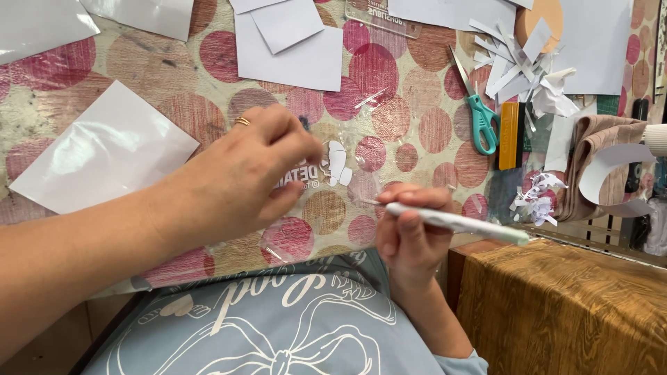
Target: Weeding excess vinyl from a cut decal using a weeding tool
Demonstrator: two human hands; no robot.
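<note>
Nearest me, at the near edge of the dotted table cover (208,83), my right hand (411,232) is clenched around a white pen-like weeding tool (458,222), its fine metal tip aimed left toward the work, as I read it so it can pick at small pieces. My left hand (243,177), a ring on one finger, reaches in above it with fingertips pinched on the clear transfer film (306,229), seemingly to keep the sheet flat and steady while the tip works. The film lies just in from the near edge, glossy and nearly see-through, with white cut lettering and a small white shape (338,163) stuck to it.

Further back toward the left edge lies a shiny white sheet (104,149). Toward the far right corner are teal-handled scissors (479,114), an orange scraper (509,135) and a heap of white paper scraps (524,66), all within reach but clear of the film.
</note>
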